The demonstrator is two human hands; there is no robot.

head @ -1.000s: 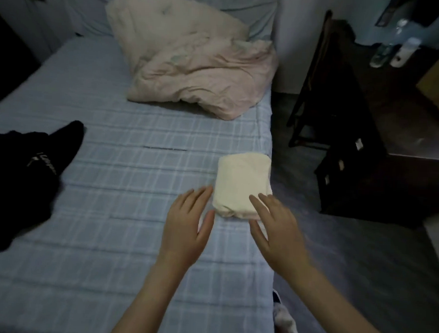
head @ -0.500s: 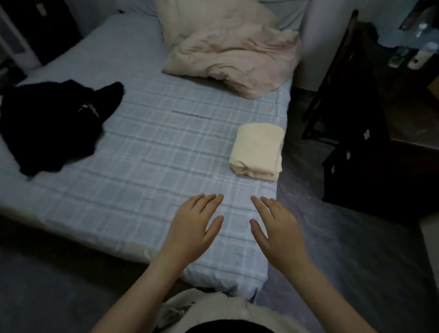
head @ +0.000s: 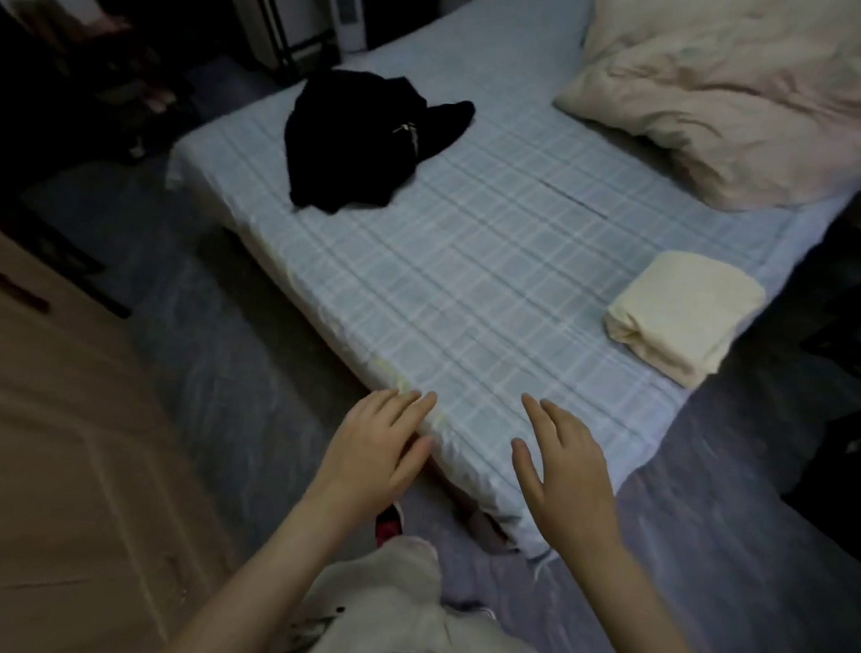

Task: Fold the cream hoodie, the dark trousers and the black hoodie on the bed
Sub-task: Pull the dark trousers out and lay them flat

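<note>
The cream hoodie [head: 680,315] lies folded into a small rectangle at the right edge of the bed [head: 471,259], which has a pale blue checked sheet. A crumpled heap of black clothing [head: 362,140] sits near the bed's far left corner; I cannot tell the dark trousers from the black hoodie in it. My left hand [head: 379,447] and my right hand [head: 565,470] hover over the near corner of the bed, fingers straight and spread, holding nothing. Both hands are well away from the garments.
A bunched pinkish duvet and pillow [head: 745,88] fill the head of the bed at upper right. A brown wooden panel [head: 53,458] stands to my left. Dark furniture [head: 852,344] lines the right side. Grey floor [head: 230,357] runs along the bed's left side.
My view has swung left and backed away from the bed; the folded cream hoodie now sits far to the right and the whole black heap has come into sight. Both hands stay open.
</note>
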